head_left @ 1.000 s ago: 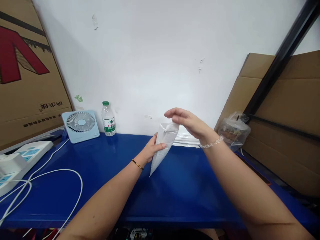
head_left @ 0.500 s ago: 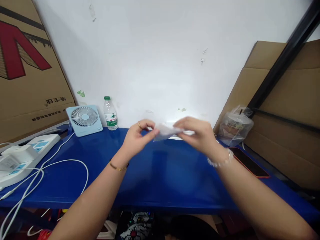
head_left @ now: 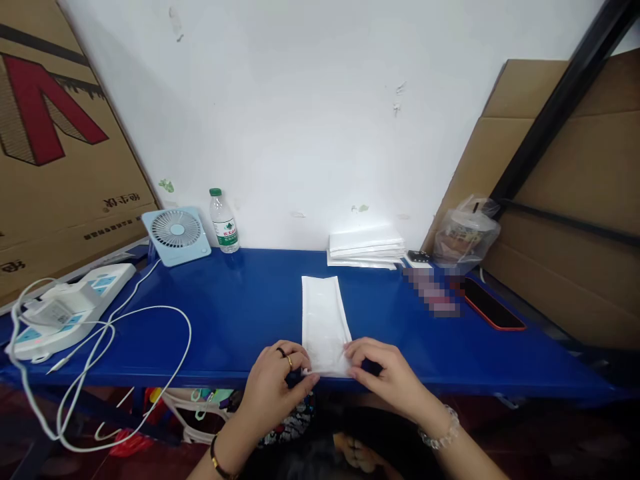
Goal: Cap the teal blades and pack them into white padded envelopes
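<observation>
A flat white packet point(head_left: 324, 320) with sealed-looking edges lies lengthwise on the blue table, its near end at the front edge. My left hand point(head_left: 283, 380) wears rings and pinches the packet's near left corner between thumb and fingers. At the near right corner, my right hand point(head_left: 383, 373) grips the packet's edge, thumb below and fingers on top. Against the wall rests a stack of similar white packets point(head_left: 365, 243), slightly fanned out.
A blue fan point(head_left: 177, 233) and a water bottle point(head_left: 224, 223) stand at the back left. A power strip point(head_left: 75, 320) with looping white cables point(head_left: 187, 340) sits far left. On the right are a phone point(head_left: 493, 303) and a bagged cup point(head_left: 465, 233).
Both hands have come down and toward me from mid-air. The packet they held up, blurred before, now lies on the table. The stack behind is now uncovered.
</observation>
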Demonstrator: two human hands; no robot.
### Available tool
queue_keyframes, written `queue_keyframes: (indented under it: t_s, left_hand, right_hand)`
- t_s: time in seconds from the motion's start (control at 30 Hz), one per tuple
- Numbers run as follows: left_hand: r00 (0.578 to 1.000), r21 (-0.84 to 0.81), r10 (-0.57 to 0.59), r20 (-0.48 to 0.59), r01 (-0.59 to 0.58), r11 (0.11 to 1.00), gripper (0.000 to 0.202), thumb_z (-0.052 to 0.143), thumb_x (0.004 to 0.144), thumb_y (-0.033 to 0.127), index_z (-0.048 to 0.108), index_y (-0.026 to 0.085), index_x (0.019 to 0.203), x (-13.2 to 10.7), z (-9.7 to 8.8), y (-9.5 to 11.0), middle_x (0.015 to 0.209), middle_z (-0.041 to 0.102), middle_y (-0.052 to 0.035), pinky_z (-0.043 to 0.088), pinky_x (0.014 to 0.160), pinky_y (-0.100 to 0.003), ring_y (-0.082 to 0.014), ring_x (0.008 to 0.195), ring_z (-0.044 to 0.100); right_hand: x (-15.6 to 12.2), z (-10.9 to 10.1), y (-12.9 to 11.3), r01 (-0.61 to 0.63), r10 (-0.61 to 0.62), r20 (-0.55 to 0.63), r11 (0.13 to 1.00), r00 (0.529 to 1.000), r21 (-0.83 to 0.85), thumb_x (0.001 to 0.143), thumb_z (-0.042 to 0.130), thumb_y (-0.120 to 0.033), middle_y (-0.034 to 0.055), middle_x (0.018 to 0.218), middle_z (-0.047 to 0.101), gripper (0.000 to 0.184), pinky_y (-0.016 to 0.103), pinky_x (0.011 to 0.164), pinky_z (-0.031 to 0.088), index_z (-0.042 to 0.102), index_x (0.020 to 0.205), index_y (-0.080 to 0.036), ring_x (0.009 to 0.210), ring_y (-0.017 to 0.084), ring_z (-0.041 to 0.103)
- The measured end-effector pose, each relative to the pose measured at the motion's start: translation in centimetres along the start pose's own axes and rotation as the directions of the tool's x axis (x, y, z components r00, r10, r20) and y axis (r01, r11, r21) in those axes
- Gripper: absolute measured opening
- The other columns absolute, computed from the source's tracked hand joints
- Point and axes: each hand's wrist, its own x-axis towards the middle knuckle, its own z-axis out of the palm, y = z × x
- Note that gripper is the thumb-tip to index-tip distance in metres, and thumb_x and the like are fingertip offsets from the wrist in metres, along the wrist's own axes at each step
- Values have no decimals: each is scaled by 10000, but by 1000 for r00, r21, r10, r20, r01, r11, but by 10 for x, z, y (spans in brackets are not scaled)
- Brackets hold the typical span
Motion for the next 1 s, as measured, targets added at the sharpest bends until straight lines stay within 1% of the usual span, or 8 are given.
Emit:
queue_keyframes:
  t_s: [0.17,0.3,0.43,0.5,0.57,0.67,0.8,1.0]
  left_hand:
    - [994,112,-87,-64,94,989,211,465,858,315,609,210,746,5,6,9,896,628,-47,410,742,-337,-210,888,559]
    - [986,171,-122,-112,141,975,234,430,864,265,585,195,703,8,13,11,875,606,-50,407,738,-341,-204,859,547]
    - [980,174,-152,-132,174,969,204,452,840,237,565,189,677,12,17,9,845,594,-47,430,750,-339,-193,830,549]
    - [967,172,-176,-184,207,963,108,490,808,229,586,197,769,13,19,8,858,596,-45,453,743,-340,-196,834,559]
    - [937,166,-190,-292,245,955,211,529,767,210,582,206,970,14,24,7,946,600,-54,478,750,-343,-202,873,568]
    - [907,212,-83,-412,184,960,284,525,759,175,578,238,1031,11,30,5,1049,595,-59,488,799,-346,-203,950,569]
    - [959,276,70,-275,9,961,229,448,826,124,630,256,875,6,32,5,873,640,-26,475,771,-303,-169,860,581]
    - [994,152,22,-112,-5,988,214,449,857,164,615,254,958,3,19,12,868,636,-27,453,744,-281,-158,838,565]
  right_hand:
    - [2,6,7,-72,60,-101,990,993,-125,825,560,-173,21,782,599,72,270,677,468,554,757,-197,732,155,576]
    - [2,5,6,119,-136,-90,979,987,-166,841,571,-215,56,885,626,41,313,767,470,604,861,-201,869,187,574]
    - [2,3,1,300,-298,50,915,953,-270,809,642,-259,41,949,660,196,354,846,450,638,1005,-247,966,211,558]
    - [2,4,0,290,-283,69,910,957,-296,826,615,-219,28,917,669,174,337,827,456,642,994,-249,935,198,567]
    - [3,7,3,291,-288,55,909,956,-297,825,603,-207,32,907,669,159,332,805,465,643,976,-239,910,200,570]
    - [5,11,11,330,-336,25,905,942,-270,831,574,-209,42,891,666,159,331,765,475,641,973,-229,870,210,566]
    - [6,17,24,364,-377,-18,905,926,-219,865,499,-191,32,833,661,166,298,700,477,642,938,-232,785,186,562]
    - [10,24,37,439,-462,-103,878,881,-190,864,500,-325,30,784,663,181,288,638,483,645,909,-228,727,189,556]
